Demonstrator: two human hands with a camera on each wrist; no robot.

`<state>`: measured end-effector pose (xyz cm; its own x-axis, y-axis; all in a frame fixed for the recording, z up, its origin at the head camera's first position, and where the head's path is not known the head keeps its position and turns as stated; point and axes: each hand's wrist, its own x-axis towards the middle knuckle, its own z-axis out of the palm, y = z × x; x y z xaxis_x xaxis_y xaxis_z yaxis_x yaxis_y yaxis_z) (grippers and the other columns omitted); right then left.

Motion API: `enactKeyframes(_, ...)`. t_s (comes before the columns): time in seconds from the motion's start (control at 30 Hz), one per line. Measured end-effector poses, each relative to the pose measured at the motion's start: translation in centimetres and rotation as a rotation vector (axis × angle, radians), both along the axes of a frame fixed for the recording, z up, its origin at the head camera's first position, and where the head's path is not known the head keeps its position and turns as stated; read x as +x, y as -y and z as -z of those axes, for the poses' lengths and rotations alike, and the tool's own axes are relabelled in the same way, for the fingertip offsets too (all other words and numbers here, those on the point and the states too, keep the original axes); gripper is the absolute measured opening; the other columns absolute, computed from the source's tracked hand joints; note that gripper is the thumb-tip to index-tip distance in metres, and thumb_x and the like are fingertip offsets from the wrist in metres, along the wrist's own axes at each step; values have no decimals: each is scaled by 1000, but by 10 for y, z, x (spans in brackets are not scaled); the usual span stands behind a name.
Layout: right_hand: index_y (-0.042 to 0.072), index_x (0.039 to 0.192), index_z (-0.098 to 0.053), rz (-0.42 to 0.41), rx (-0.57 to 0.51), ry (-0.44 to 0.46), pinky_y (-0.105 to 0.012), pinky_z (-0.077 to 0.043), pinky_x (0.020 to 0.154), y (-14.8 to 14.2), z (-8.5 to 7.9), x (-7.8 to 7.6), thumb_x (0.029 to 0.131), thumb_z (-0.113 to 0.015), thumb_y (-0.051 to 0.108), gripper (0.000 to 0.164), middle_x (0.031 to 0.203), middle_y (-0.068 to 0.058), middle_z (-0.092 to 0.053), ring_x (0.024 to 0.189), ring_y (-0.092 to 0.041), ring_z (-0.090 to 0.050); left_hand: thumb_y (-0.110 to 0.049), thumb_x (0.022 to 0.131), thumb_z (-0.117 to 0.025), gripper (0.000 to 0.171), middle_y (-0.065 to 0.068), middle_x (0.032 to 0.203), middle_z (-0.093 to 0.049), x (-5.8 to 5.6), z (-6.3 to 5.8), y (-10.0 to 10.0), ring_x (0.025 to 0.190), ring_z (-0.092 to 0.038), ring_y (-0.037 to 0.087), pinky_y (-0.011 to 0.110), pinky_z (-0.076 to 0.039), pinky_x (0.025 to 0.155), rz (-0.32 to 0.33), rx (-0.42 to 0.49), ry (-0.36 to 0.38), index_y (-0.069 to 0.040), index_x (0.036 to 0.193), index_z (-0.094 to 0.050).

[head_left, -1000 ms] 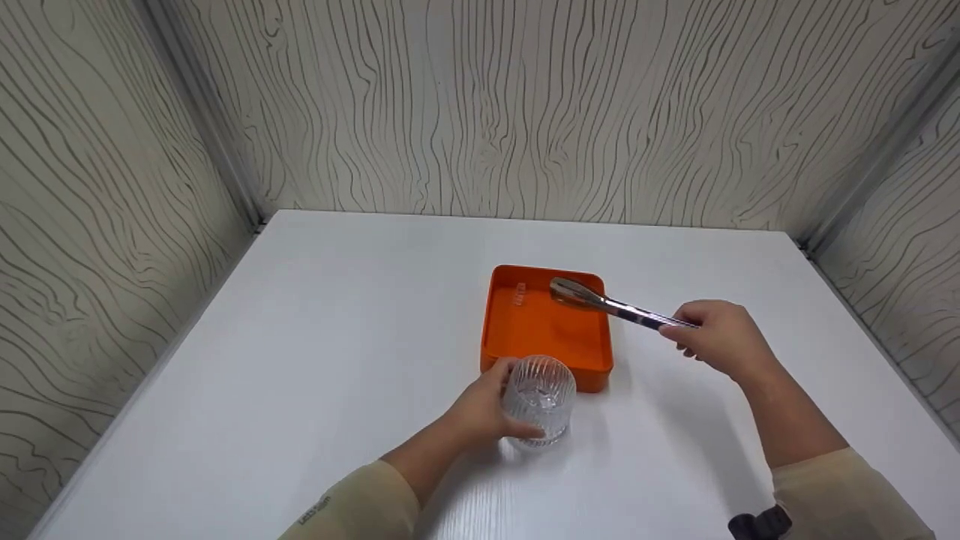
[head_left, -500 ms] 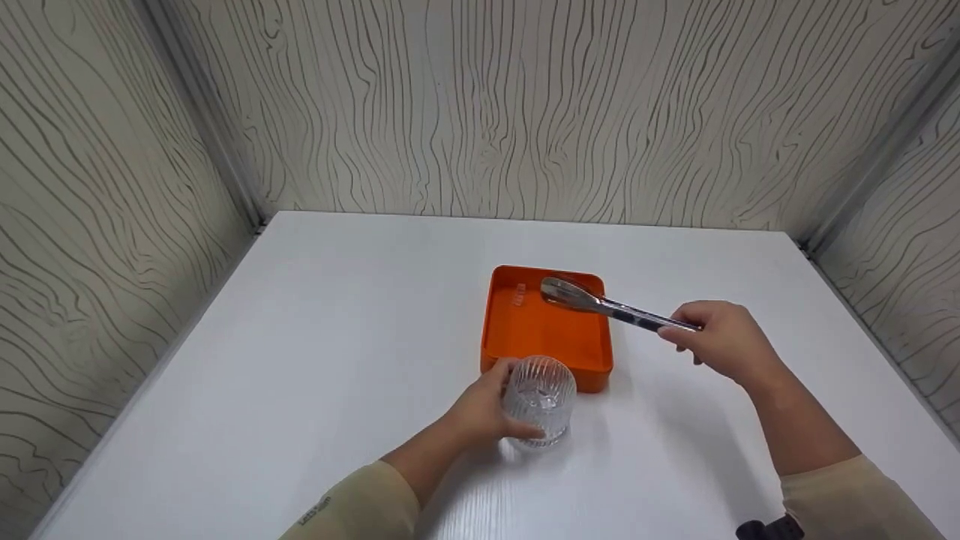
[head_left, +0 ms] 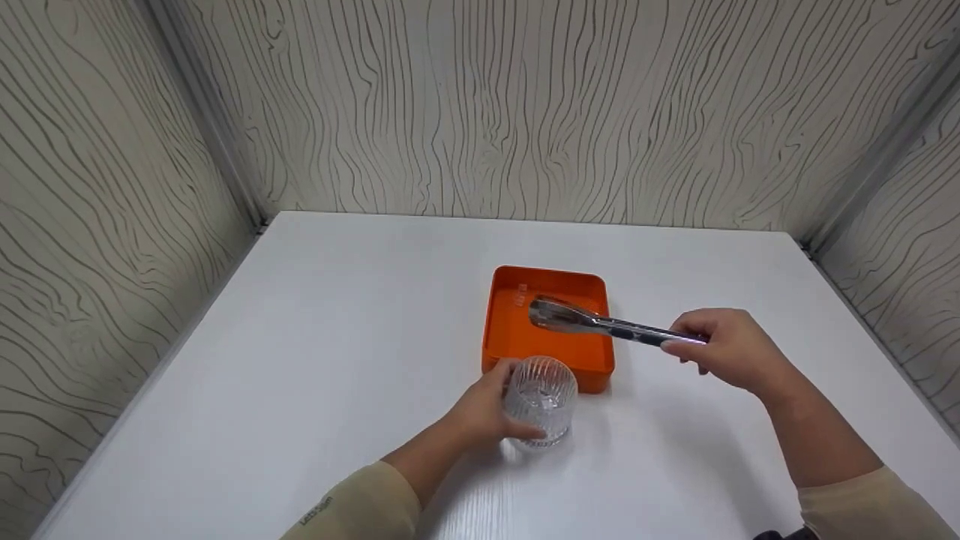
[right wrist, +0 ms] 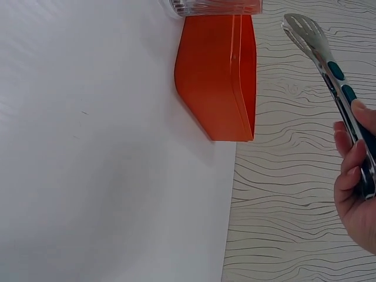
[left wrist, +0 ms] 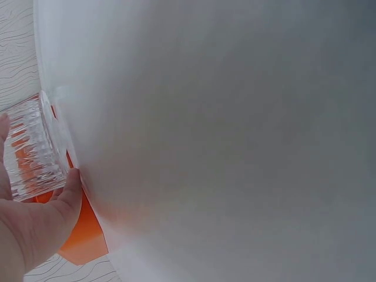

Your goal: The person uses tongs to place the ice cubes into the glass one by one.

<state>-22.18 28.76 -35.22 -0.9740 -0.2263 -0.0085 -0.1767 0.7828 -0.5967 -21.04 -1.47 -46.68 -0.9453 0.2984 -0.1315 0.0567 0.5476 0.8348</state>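
Note:
My left hand (head_left: 480, 409) grips a clear ribbed glass (head_left: 544, 405) from its left side, thumb toward the near side. The glass stands upright on the white table, just in front of an orange tray (head_left: 595, 381). In the left wrist view, fingers wrap around the glass (left wrist: 32, 155) low near its base. Metal serving tongs (head_left: 634, 331) are held by their handles in my right hand (head_left: 726, 345). Their heads hang over the tray, pointing left, and look close together. The right wrist view shows the tongs (right wrist: 320, 50) raised above the tray's rim. A small clear piece (head_left: 521, 295) lies at the tray's back left.
The white table (head_left: 360, 300) runs back to a wood-grain patterned wall (head_left: 480, 112). Patterned panels also stand on the left (head_left: 82, 225) and right (head_left: 922, 247) sides. A dark object shows by the right sleeve at the bottom edge.
The tongs' heads have moved left and nearer to me over the tray, and my right hand has shifted slightly right and nearer. My left hand and the glass stay put.

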Motion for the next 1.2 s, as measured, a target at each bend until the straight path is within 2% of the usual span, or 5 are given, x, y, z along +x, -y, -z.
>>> enactKeyframes(0.27, 12, 82, -65, -96, -41, 10, -28, -48, 51, -7, 3, 4, 81, -69, 22, 11, 69, -3, -55, 60, -16, -52, -36, 55, -87, 82, -6, 119, -53, 0, 0, 0, 111, -50, 21, 47, -44, 93, 2, 2, -11, -33, 122, -40)
enactKeyframes(0.53, 15, 77, -64, -216, -70, 16, -28, -48, 48, -14, 5, 6, 79, -71, 19, 8, 65, 0, -55, 57, -13, -52, -36, 55, -86, 82, -7, 121, -52, 1, 1, -1, 115, -49, 22, 49, -41, 95, -17, 4, 14, -35, 123, -40)
enactKeyframes(0.77, 15, 76, -63, -324, -128, -22, -25, -45, 43, -20, 8, 7, 79, -71, 13, 8, 62, 5, -54, 52, -5, -48, -31, 56, -87, 79, -10, 118, -53, -2, 4, 1, 113, -50, 19, 47, -39, 98, 21, 59, 1, -35, 120, -41)
enactKeyframes(1.2, 15, 80, -63, -300, -102, 24, -25, -45, 45, -21, 10, 7, 79, -71, 15, 7, 66, 4, -54, 56, -6, -47, -29, 55, -88, 80, -11, 117, -53, -1, 3, 2, 111, -51, 19, 45, -40, 97, 29, 82, -8, -32, 120, -42)
